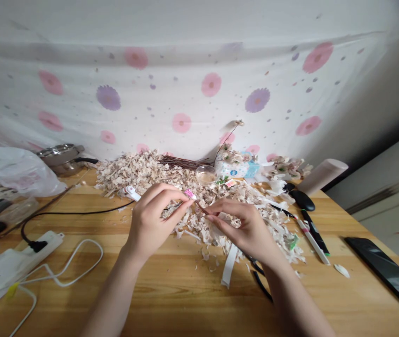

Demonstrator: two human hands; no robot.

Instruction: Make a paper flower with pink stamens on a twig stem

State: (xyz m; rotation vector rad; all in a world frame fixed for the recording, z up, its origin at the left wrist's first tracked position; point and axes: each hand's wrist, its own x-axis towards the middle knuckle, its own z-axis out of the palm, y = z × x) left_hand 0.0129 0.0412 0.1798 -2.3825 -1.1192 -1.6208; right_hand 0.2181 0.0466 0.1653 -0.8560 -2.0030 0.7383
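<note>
Over the pile of pale, petal-like flakes [132, 173], my two hands almost meet. My left hand [153, 220] pinches a small pink-and-white piece [190, 194] between thumb and fingertips. A thin brown stem [201, 208] runs from beside that piece to my right hand [243, 227], whose thumb and fingers are closed on it. Whether the stem and the piece are joined is too small to tell. Behind them sits a round clear tub [205, 175]. A bundle of dark brown stems [185, 162] lies on the flakes.
Left are a power strip [20, 267] with cables, a metal pan [62, 159] and a plastic bag [24, 171]. A tissue pack [236, 168] and a flowered branch [225, 140] are behind. Right are a white roll [326, 175], a box cutter [314, 241] and a phone [385, 271].
</note>
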